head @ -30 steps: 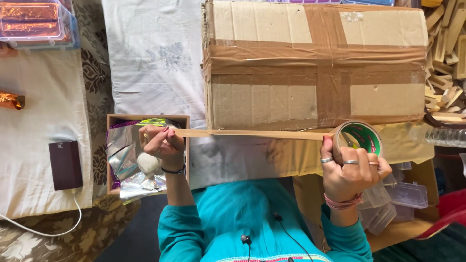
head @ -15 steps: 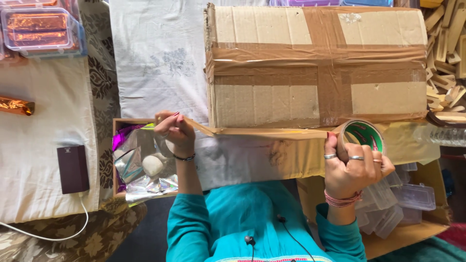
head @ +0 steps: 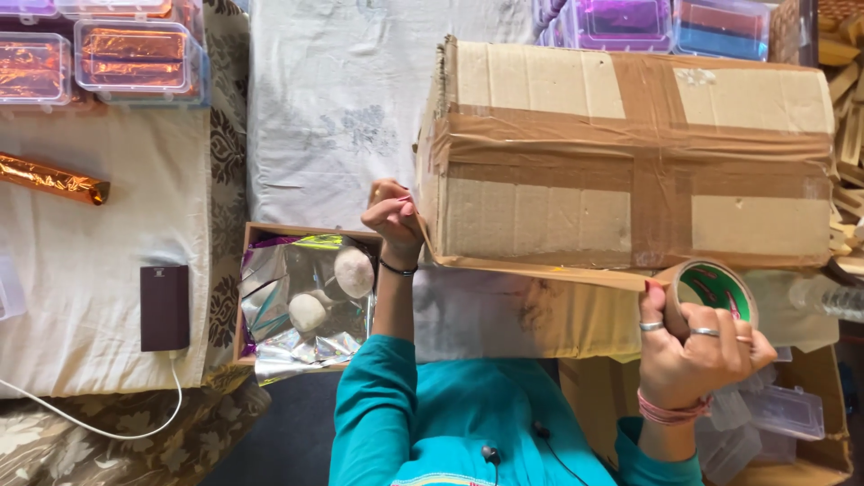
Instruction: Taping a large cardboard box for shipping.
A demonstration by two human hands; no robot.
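1 taped cardboard box (head: 630, 153), 1 tape roll (head: 715, 288), 2 pale balls (head: 353, 272) (on foil)

We see a large brown cardboard box crossed with brown tape (head: 630, 153) lying on the white cloth at centre right; clear plastic lidded cases with orange foil inside (head: 135, 56) stand top left; similar clear cases with purple and blue contents (head: 670, 22) sit behind the box; a small open cardboard tray lined with iridescent foil wrap (head: 301, 297) holds two pale round balls, just left of the box; empty clear plastic cases (head: 774, 418) lie lower right; no labels, signs or lit screens.
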